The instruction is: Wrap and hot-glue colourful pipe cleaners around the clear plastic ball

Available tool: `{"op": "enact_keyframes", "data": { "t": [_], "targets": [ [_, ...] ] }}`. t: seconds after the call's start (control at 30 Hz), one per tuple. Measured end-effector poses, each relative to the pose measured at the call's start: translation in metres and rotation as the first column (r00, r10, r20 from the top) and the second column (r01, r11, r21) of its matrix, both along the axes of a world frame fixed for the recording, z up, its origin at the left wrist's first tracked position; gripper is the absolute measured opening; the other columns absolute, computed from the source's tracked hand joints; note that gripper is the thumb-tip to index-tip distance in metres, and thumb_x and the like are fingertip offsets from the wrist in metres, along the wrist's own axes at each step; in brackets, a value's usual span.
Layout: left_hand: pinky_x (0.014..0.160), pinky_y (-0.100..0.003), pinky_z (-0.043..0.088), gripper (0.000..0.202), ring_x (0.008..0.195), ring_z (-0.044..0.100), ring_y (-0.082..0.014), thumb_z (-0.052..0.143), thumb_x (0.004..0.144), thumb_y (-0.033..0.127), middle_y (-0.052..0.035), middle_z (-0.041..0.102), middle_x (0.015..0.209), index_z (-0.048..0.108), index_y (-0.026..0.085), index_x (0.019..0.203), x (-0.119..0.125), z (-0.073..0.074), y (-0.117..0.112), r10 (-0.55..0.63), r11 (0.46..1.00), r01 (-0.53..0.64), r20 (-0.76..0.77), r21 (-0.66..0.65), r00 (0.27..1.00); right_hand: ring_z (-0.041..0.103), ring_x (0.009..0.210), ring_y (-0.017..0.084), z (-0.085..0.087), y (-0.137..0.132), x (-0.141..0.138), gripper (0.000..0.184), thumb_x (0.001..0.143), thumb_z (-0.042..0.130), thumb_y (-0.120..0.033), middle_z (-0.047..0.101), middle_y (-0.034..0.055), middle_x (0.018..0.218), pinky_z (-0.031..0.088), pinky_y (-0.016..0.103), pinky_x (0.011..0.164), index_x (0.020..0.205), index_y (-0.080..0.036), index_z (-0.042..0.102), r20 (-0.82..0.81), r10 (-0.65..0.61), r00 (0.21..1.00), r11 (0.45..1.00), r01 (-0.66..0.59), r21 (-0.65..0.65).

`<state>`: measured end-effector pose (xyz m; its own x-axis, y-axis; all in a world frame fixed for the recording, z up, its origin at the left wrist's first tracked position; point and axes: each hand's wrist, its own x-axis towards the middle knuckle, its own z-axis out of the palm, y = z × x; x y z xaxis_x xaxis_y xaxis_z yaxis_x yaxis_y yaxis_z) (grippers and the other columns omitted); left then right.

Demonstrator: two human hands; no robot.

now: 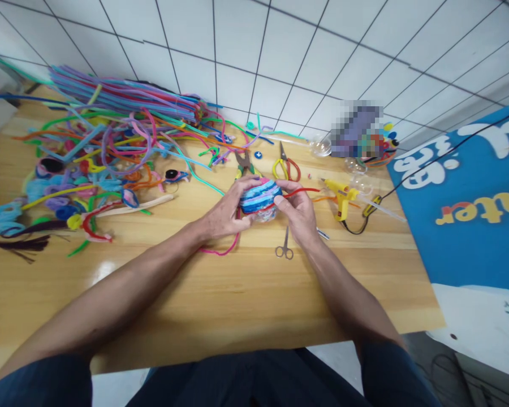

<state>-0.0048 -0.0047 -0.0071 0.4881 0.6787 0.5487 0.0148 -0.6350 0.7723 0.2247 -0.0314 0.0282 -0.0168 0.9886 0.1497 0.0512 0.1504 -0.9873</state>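
A ball wrapped in blue, light blue and lilac pipe cleaners [257, 196] is held up between both hands above the table. My left hand [225, 215] is closed around its left side, fingers over the top and thumb below. My right hand [300, 215] pinches a red pipe cleaner [307, 190] against the ball's right side; its free end sticks out to the right. The red strand also runs along the ball's lower front. A pink pipe cleaner [227, 252] trails in a loop below my left hand. The ball's far side is hidden.
Small scissors [284, 250] lie just below the hands. Behind are pliers [244, 161] and red-and-yellow scissors [285, 164]. A yellow glue gun [343, 199] with a cord sits right. Loose pipe cleaners [110, 147] crowd the left, before a tiled wall [237, 51].
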Motion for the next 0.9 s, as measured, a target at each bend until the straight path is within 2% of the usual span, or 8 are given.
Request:
{"op": "enact_keyframes", "data": {
  "t": [0.13,0.23,0.37,0.47,0.6,0.77,0.9],
  "targets": [
    [0.125,-0.058,0.051,0.073,0.152,0.056,-0.0361,0.081,0.097,0.052,-0.0178,0.055,0.160,0.046,0.029,0.158,0.007,0.006,-0.010,0.079,0.996,-0.078,0.024,-0.041,0.997,0.071,0.125,0.026,-0.002,-0.006,-0.004,0.044,0.092,0.084,-0.058,0.075,0.0060,0.136,0.057,0.044,0.114,0.125,-0.031,0.073,0.072,-0.006,0.997,0.997,0.001,0.078],
    [0.122,-0.058,0.052,0.070,0.146,0.060,-0.0361,0.077,0.100,0.054,-0.0171,0.059,0.157,0.048,0.028,0.158,0.010,0.015,-0.014,0.136,0.990,-0.137,-0.012,-0.031,0.991,0.067,0.134,0.026,0.000,-0.012,-0.009,0.038,0.095,0.083,-0.051,0.073,0.0063,0.139,0.052,0.047,0.121,0.126,-0.032,0.073,0.120,-0.041,0.992,0.988,0.022,0.156],
    [0.126,-0.059,0.048,0.060,0.148,0.058,-0.0355,0.071,0.105,0.051,-0.0152,0.060,0.157,0.052,0.028,0.157,0.007,0.020,-0.015,0.136,0.991,-0.136,-0.044,0.004,0.990,0.066,0.136,0.027,0.003,-0.013,-0.012,0.034,0.098,0.079,-0.051,0.073,0.0067,0.141,0.053,0.048,0.120,0.125,-0.032,0.073,0.145,-0.016,0.989,0.981,-0.013,0.193],
    [0.129,-0.058,0.046,0.058,0.151,0.055,-0.0346,0.069,0.107,0.052,-0.0145,0.057,0.159,0.051,0.030,0.157,0.005,0.019,-0.015,0.097,0.993,-0.098,-0.013,-0.073,0.995,0.067,0.135,0.027,0.005,-0.011,-0.011,0.034,0.099,0.077,-0.054,0.075,0.0065,0.137,0.054,0.048,0.118,0.123,-0.031,0.073,0.104,-0.010,0.995,0.983,-0.010,0.185],
    [0.131,-0.058,0.043,0.063,0.156,0.049,-0.0350,0.068,0.107,0.052,-0.0138,0.048,0.166,0.046,0.032,0.162,0.003,0.017,-0.017,0.041,0.990,-0.037,0.024,-0.139,0.999,0.068,0.134,0.027,0.007,-0.009,-0.010,0.027,0.098,0.078,-0.050,0.077,0.0054,0.127,0.051,0.049,0.120,0.118,-0.032,0.075,0.079,-0.034,0.996,0.975,0.015,0.221],
    [0.135,-0.062,0.036,0.069,0.161,0.041,-0.0372,0.064,0.108,0.054,-0.0138,0.044,0.169,0.039,0.032,0.169,0.000,0.016,-0.014,0.023,0.996,-0.030,-0.077,-0.083,0.997,0.068,0.133,0.027,0.006,-0.009,-0.010,0.022,0.098,0.078,-0.046,0.078,0.0046,0.121,0.051,0.049,0.121,0.115,-0.032,0.074,0.087,-0.054,0.995,0.971,0.032,0.238],
    [0.135,-0.062,0.037,0.070,0.161,0.042,-0.0372,0.061,0.109,0.055,-0.0149,0.045,0.168,0.038,0.031,0.170,-0.001,0.015,-0.011,0.033,0.999,-0.036,-0.121,-0.027,0.992,0.068,0.131,0.026,0.003,-0.008,-0.010,0.020,0.096,0.078,-0.040,0.078,0.0040,0.120,0.051,0.048,0.119,0.115,-0.033,0.074,0.066,-0.046,0.997,0.970,0.029,0.239]
  ]
}}
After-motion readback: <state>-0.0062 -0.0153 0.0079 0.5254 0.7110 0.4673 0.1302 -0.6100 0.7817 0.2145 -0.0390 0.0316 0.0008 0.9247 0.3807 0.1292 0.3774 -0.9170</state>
